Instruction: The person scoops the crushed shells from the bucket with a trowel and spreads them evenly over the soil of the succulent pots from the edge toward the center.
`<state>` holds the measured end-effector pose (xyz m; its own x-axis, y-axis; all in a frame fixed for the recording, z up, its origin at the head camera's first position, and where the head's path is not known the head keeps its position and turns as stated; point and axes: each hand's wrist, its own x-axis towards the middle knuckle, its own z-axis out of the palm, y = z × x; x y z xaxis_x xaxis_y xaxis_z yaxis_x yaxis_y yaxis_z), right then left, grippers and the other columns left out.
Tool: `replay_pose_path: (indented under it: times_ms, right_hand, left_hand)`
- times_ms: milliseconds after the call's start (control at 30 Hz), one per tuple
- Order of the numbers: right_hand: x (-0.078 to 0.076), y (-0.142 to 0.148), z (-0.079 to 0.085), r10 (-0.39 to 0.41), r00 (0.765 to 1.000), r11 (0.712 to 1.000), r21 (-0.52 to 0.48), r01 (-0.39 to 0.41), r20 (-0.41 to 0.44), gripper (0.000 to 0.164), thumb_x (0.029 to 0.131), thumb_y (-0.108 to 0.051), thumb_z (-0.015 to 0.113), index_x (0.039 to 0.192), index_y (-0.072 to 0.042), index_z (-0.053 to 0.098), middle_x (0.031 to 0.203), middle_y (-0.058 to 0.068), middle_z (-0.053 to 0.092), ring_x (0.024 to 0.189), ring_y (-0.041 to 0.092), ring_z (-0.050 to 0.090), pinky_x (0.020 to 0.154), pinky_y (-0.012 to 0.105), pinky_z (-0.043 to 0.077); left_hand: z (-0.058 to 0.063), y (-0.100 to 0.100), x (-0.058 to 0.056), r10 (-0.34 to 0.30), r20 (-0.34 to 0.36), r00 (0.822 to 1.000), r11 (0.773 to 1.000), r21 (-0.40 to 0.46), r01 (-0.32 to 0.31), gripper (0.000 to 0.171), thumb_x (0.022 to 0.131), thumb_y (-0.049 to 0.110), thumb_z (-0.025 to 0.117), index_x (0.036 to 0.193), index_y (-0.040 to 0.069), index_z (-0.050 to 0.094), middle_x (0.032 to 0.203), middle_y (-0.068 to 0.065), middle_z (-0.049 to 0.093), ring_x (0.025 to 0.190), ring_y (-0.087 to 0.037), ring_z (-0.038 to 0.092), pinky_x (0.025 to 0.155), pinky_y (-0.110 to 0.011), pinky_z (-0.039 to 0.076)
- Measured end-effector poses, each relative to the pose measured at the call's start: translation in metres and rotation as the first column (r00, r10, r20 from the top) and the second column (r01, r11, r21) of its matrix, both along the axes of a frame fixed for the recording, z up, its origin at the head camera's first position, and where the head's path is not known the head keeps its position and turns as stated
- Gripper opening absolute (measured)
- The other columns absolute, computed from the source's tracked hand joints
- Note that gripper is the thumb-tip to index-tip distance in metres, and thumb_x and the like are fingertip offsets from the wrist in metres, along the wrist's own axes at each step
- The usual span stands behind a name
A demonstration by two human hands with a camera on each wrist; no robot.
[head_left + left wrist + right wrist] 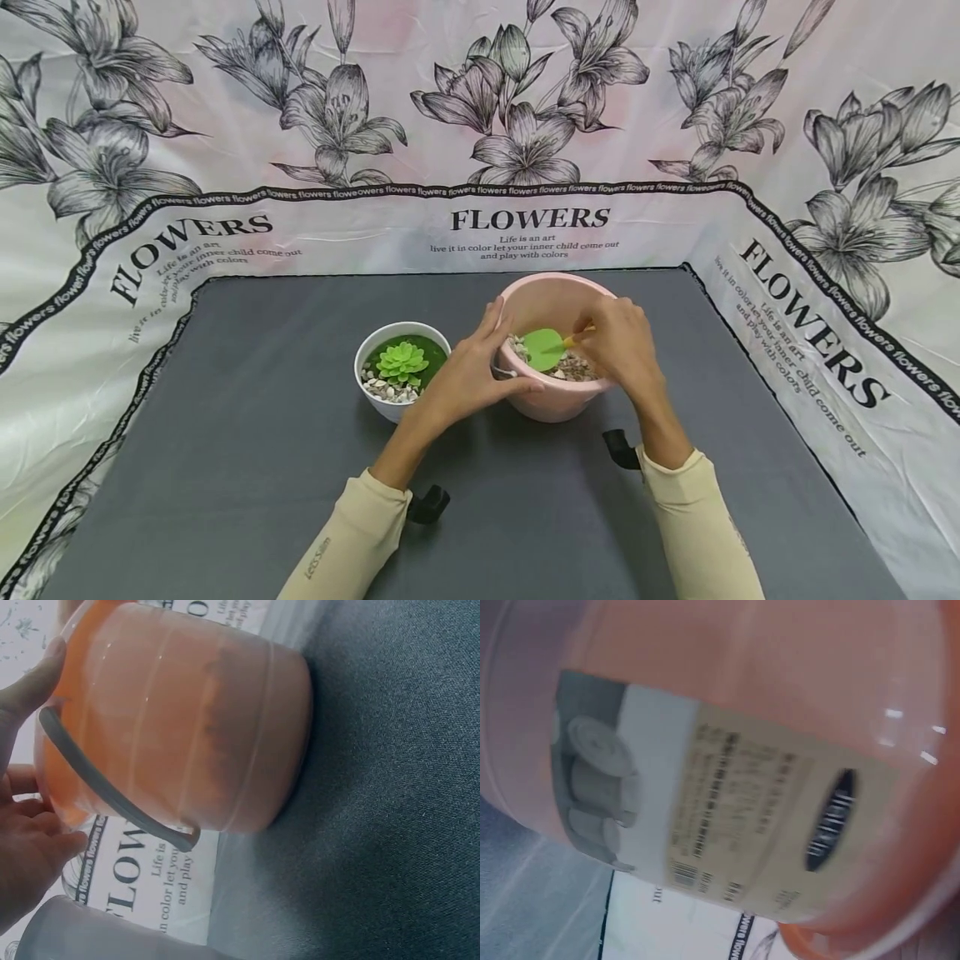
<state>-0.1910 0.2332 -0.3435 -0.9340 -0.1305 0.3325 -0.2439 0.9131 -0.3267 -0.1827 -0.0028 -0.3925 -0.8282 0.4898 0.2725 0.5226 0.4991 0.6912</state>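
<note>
- We see the bowl [386, 408] left of the table's [510, 517] middle, in the far half; it carries a succulent [402, 362], with pebbles [382, 388] along its left and near side.
- Our left hand [468, 367] is spread at the bucket's left rim, thumb along the near side; it looks to us like a steadying touch.
- The bucket [551, 406] stands upright by the table's far edge, right of the bowl and apart from it. Its grey handle [101, 787] hangs down the left side.
- Inside, the green blade of the scoop [543, 348] rests on gravel [574, 367]; we cannot tell whether it bears any.
- Our right hand [618, 342] reaches over the bucket's right rim, pinching the scoop's yellow grip.
- We judge the step in hand to be gathering gravel. The next move, as we read it, calls for working the blade under the stones and raising it level, with the bucket held still.
</note>
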Motion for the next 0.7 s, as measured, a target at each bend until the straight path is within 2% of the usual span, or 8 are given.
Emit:
replay_pose_path:
  times_ms: [200, 333, 500, 700]
  right_hand:
    - [0.010, -0.002, 0.012, -0.057, 0.997, 0.997, -0.043, 0.059, 0.046, 0.011, 0.083, 0.004, 0.073, 0.082, 0.000, 0.083, 0.085, 0.019, 0.080, 0.084, 0.042, 0.073, 0.076, 0.057, 0.057]
    - [0.016, 0.002, 0.022, -0.103, 0.991, 0.990, -0.084, 0.110, 0.085, 0.009, 0.085, 0.000, 0.075, 0.087, 0.000, 0.084, 0.090, 0.020, 0.081, 0.092, 0.044, 0.072, 0.080, 0.058, 0.055]
    - [0.023, 0.011, 0.031, -0.119, 0.983, 0.978, -0.153, 0.140, 0.141, 0.012, 0.086, -0.008, 0.079, 0.096, -0.002, 0.085, 0.097, 0.020, 0.081, 0.096, 0.042, 0.071, 0.085, 0.056, 0.052]
    - [0.031, 0.021, 0.041, -0.144, 0.982, 0.972, -0.171, 0.164, 0.125, 0.013, 0.087, -0.012, 0.082, 0.096, -0.003, 0.085, 0.097, 0.020, 0.081, 0.089, 0.034, 0.071, 0.071, 0.037, 0.049]
  left_hand:
    - [0.000, -0.001, 0.000, 0.015, -0.015, 1.000, 1.000, -0.008, -0.015, 0.111, 0.083, 0.050, 0.087, 0.166, 0.010, 0.025, 0.177, -0.009, 0.009, 0.160, -0.036, 0.027, 0.124, -0.054, 0.039]
    - [0.000, -0.001, 0.001, 0.009, -0.020, 1.000, 1.000, 0.000, -0.009, 0.109, 0.084, 0.049, 0.086, 0.166, 0.008, 0.026, 0.177, -0.010, 0.009, 0.161, -0.035, 0.024, 0.124, -0.054, 0.039]
    - [-0.002, -0.001, 0.002, 0.019, -0.007, 1.000, 1.000, -0.004, -0.019, 0.108, 0.084, 0.050, 0.086, 0.166, 0.010, 0.028, 0.178, -0.008, 0.008, 0.163, -0.032, 0.020, 0.125, -0.054, 0.038]
    - [0.000, 0.000, 0.001, 0.020, -0.016, 1.000, 1.000, -0.016, -0.020, 0.108, 0.083, 0.052, 0.086, 0.166, 0.012, 0.029, 0.178, -0.008, 0.009, 0.163, -0.032, 0.019, 0.123, -0.055, 0.039]
